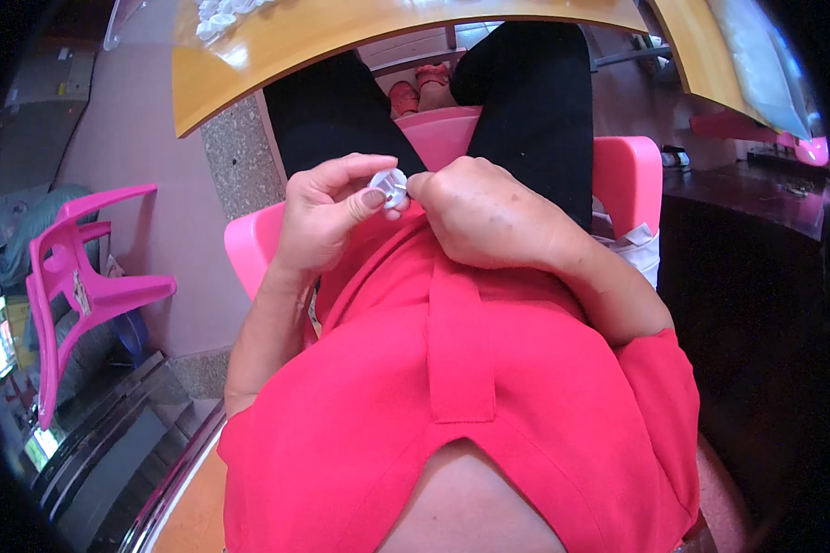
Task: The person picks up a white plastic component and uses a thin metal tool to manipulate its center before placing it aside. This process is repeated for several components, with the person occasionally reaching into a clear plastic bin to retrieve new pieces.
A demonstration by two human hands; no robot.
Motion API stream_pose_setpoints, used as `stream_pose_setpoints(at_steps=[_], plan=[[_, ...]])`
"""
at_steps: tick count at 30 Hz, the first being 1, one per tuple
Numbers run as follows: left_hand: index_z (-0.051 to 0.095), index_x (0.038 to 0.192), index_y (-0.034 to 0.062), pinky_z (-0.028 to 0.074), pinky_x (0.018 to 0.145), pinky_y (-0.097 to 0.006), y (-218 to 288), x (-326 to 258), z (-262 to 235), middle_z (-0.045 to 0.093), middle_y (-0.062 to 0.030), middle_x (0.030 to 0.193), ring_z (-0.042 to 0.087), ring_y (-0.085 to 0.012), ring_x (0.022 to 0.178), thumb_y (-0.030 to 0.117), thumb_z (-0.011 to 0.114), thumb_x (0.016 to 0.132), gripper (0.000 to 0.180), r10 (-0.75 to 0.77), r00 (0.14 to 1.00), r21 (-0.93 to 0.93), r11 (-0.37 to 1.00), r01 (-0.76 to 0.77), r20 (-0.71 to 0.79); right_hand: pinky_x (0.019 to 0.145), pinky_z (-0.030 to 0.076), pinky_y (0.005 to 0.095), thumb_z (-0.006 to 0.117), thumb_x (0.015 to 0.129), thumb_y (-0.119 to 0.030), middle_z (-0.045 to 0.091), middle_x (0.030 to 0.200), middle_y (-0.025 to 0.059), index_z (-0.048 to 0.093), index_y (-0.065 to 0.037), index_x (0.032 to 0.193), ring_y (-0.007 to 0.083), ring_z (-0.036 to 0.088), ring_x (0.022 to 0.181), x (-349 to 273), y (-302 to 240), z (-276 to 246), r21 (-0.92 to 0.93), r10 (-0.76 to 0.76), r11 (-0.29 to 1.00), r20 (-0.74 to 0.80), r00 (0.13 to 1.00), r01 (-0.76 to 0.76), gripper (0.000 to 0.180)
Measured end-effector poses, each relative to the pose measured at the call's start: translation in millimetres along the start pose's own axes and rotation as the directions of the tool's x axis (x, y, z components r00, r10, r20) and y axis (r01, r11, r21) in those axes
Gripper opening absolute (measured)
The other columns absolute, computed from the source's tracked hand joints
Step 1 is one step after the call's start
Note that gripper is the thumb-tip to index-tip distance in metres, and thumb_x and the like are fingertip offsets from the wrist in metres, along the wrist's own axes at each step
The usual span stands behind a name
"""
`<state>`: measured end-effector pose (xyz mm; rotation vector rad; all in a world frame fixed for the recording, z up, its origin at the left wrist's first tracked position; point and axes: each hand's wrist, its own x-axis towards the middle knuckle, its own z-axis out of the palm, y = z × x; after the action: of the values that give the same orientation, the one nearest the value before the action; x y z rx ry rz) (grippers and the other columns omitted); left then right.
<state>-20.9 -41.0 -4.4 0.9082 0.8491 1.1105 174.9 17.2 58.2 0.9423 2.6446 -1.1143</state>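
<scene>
A small round white plastic piece (392,187) is sitting between the two hands, held up in front of the person's lap, just above the hem of the red shirt (452,369). The left hand (327,207) is pinching it, thumb and curled fingers clamped on its near edge. The right hand (475,207) is closing in from the other side, its fingertips pressed together against the piece; whether it is gripping a second part there cannot be told, since the knuckles are hiding the contact.

The step in hand looks like fitting or pressing something into the piece. The next move probably calls for a steady hold by the left hand while the right fingertips are pushing or twisting with fine control.

Beyond the hands, black-trousered legs (526,101) are resting on a pink plastic chair (627,175). Farther out, a curved yellow wooden surface (277,51) is carrying more small white pieces (221,14) at its far edge. Well off to the left hand's side, another pink plastic chair (83,276) is standing on the floor. Nothing is blocking the hands.
</scene>
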Motion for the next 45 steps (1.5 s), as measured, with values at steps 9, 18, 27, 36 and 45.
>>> stream_pose_setpoints(at_steps=[9, 18, 27, 36, 45], plan=[[0.054, 0.123, -0.0021, 0.051, 0.076, -0.026, 8.9, -3.1, -2.2, 0.064, -0.0113, 0.101, 0.062, -0.0154, 0.086, 0.006, 0.064, 0.086, 0.04, 0.036, 0.984, -0.15, 0.987, -0.062, -0.172, 0.054, 0.045, 0.0272, 0.046, 0.092, -0.004, 0.057, 0.065, 0.0093, 0.059, 0.005, 0.096, 0.0138, 0.056, 0.058, 6.6, -8.2, 18.8, 0.611, 0.141, 0.789, -0.277, 0.95, 0.061, 0.016], [0.056, 0.119, -0.0021, 0.052, 0.078, -0.026, 10.3, -2.3, 0.0, 0.065, -0.0118, 0.102, 0.063, -0.0159, 0.087, 0.001, 0.066, 0.083, 0.037, 0.082, 0.986, -0.217, 0.97, -0.112, -0.144, 0.067, 0.049, 0.0426, 0.047, 0.088, -0.007, 0.062, 0.079, 0.0261, 0.06, 0.005, 0.09, 0.0369, 0.065, 0.076, 11.3, -11.2, 23.2, 0.645, 0.183, 0.763, -0.254, 0.95, 0.025, 0.018], [0.056, 0.12, 0.0015, 0.054, 0.079, -0.03, 3.6, -2.9, -3.3, 0.061, -0.0211, 0.113, 0.064, -0.0204, 0.091, 0.005, 0.068, 0.081, 0.04, 0.127, 0.98, -0.115, 0.983, -0.145, -0.152, 0.049, 0.04, 0.0222, 0.047, 0.094, -0.005, 0.053, 0.062, 0.0017, 0.059, 0.004, 0.096, 0.0067, 0.05, 0.055, 12.3, -9.6, 29.9, 0.698, 0.155, 0.71, -0.288, 0.945, 0.097, 0.015], [0.057, 0.118, -0.0003, 0.053, 0.084, -0.032, 2.5, -6.6, -2.2, 0.062, -0.0196, 0.112, 0.064, -0.0208, 0.094, 0.001, 0.068, 0.08, 0.039, 0.125, 0.98, 0.016, 0.992, -0.124, -0.153, 0.054, 0.046, 0.0311, 0.049, 0.09, 0.0, 0.058, 0.065, 0.0177, 0.058, 0.004, 0.093, 0.0226, 0.061, 0.058, 9.8, -6.6, 32.2, 0.418, 0.001, 0.89, -0.4, 0.916, 0.182, 0.011], [0.064, 0.107, -0.0011, 0.051, 0.076, -0.024, 5.8, -6.4, 12.4, 0.063, -0.0096, 0.103, 0.06, -0.0124, 0.089, -0.011, 0.065, 0.077, 0.032, 0.269, 0.958, 0.314, 0.922, -0.227, -0.097, 0.061, 0.049, 0.045, 0.052, 0.079, 0.001, 0.059, 0.071, 0.0256, 0.057, 0.005, 0.089, 0.0403, 0.062, 0.068, 3.4, -2.7, 22.4, 0.116, -0.013, 0.992, -0.243, 0.97, 0.042, 0.012]])
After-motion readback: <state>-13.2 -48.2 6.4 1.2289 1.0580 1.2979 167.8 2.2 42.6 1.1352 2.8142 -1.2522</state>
